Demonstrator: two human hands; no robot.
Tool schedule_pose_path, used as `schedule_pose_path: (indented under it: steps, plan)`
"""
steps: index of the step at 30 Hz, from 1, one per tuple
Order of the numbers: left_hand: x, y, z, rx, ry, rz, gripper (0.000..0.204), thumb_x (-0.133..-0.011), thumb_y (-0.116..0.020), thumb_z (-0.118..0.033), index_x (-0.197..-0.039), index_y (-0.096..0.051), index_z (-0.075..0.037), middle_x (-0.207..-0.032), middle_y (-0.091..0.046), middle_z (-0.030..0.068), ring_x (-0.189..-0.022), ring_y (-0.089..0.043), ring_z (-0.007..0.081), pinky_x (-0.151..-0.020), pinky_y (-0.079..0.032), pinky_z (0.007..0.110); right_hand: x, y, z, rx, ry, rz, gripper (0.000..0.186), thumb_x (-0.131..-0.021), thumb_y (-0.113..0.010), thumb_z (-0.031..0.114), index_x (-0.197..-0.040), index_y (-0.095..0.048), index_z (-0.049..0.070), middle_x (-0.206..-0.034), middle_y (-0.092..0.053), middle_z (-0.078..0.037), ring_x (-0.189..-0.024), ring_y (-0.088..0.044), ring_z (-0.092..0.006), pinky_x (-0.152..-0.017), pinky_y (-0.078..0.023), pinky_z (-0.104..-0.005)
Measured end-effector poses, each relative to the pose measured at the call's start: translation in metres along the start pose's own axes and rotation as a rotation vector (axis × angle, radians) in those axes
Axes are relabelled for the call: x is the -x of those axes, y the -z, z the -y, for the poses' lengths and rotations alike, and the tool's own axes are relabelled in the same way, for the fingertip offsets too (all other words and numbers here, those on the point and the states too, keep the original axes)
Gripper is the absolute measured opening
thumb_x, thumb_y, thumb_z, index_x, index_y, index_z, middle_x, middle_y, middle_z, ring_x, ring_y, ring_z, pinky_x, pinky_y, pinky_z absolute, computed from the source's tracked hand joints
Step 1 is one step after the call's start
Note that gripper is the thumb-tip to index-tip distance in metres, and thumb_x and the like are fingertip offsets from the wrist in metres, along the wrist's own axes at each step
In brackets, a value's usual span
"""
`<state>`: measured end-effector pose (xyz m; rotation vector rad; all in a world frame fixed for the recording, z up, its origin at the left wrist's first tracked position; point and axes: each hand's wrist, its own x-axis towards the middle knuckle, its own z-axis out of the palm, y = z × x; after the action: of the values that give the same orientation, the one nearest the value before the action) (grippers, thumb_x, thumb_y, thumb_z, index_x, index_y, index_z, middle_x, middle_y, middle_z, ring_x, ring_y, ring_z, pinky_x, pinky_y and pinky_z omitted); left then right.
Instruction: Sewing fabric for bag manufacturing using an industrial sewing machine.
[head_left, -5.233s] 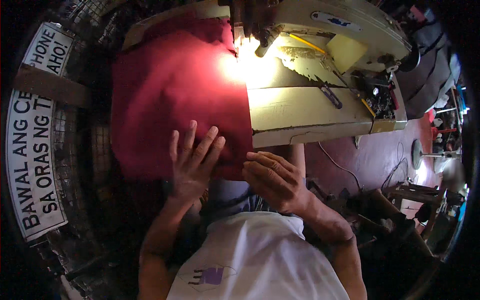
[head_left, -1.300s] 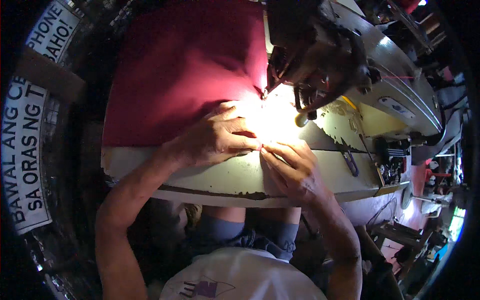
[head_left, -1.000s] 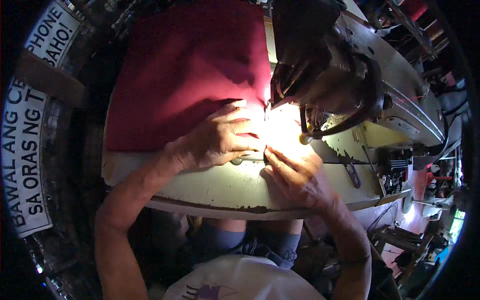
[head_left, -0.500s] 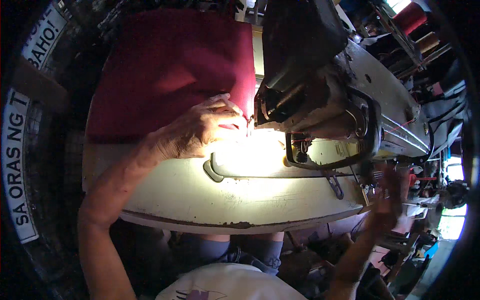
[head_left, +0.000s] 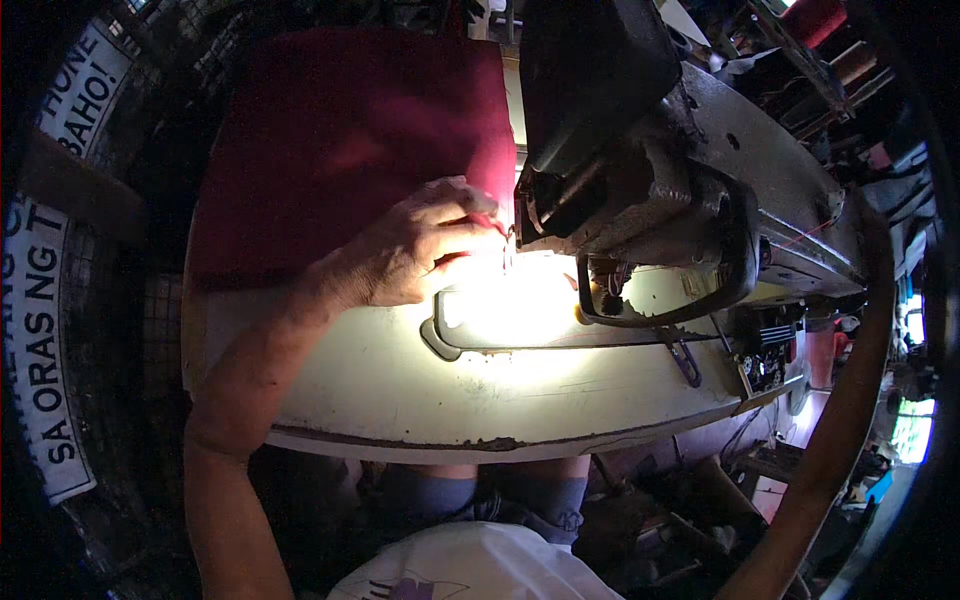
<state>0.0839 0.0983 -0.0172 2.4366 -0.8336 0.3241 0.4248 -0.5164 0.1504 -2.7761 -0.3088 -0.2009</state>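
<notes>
A dark red cloth (head_left: 360, 130) lies over the left of the sewing table, its right edge running up to the sewing machine (head_left: 640, 200). My left hand (head_left: 425, 240) pinches the cloth's near right corner beside the needle, fingers closed on it. Strong lamp light washes out the needle area, so the needle tip and stitching cannot be made out. My right arm stretches far right, and my right hand (head_left: 873, 225) is at the machine's right end, by the wheel side. It is dark there, and its fingers do not show clearly.
The pale tabletop (head_left: 360, 390) has a chipped front edge. A metal clip-like piece (head_left: 684, 360) lies right of the lit plate. A white sign (head_left: 45, 340) hangs at the left, and a red spool (head_left: 812, 20) stands at the far right.
My right hand has swung from beside the table's right front up to the machine's right end. My left hand stays on the cloth by the needle. The view has shifted slightly.
</notes>
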Motion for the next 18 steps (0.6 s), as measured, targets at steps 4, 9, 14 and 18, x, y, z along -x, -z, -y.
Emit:
schedule_pose_path:
  steps: [4,9,14,18]
  plan:
    - [-0.002,-0.004,-0.002,-0.135,0.019,-0.057,0.027,-0.088,-0.067,-0.015,-0.114,-0.068,-0.009,-0.128,-0.060,0.0089,-0.129,-0.052,0.0276,-0.116,-0.034,0.048,-0.022,0.011,-0.013,-0.120,-0.036,0.083,0.037,-0.100,-0.048,0.029,-0.129,-0.060,0.008,-0.104,-0.065,-0.014,-0.092,-0.060,-0.0245,-0.084,-0.049,-0.0373]
    - [-0.004,-0.004,-0.002,-0.205,-0.032,0.038,0.036,-0.084,-0.068,-0.015,-0.120,-0.064,-0.009,-0.133,-0.058,0.0086,-0.134,-0.048,0.0288,-0.117,-0.034,0.049,-0.032,0.013,-0.041,0.394,0.181,0.148,0.043,-0.102,-0.040,0.009,-0.144,-0.051,0.012,-0.120,-0.065,-0.023,-0.103,-0.064,-0.0346,-0.092,-0.050,-0.0445]
    - [-0.003,-0.004,-0.007,-0.263,0.039,0.016,0.043,-0.080,-0.070,-0.016,-0.122,-0.062,-0.010,-0.137,-0.055,0.0065,-0.135,-0.047,0.0295,-0.118,-0.033,0.048,-0.023,0.011,-0.062,0.832,0.395,-0.126,0.085,-0.088,-0.048,0.073,-0.153,-0.034,0.020,-0.138,-0.052,-0.018,-0.107,-0.063,-0.0333,-0.090,-0.051,-0.0490]
    - [-0.004,-0.004,-0.008,-0.233,0.038,-0.013,0.034,-0.085,-0.064,-0.014,-0.116,-0.064,-0.004,-0.131,-0.059,0.0135,-0.136,-0.045,0.0319,-0.118,-0.031,0.047,0.020,0.023,-0.075,0.376,0.169,-0.329,0.075,-0.090,-0.052,0.059,-0.148,-0.039,0.012,-0.130,-0.057,-0.018,-0.106,-0.063,-0.0334,-0.090,-0.052,-0.0471]
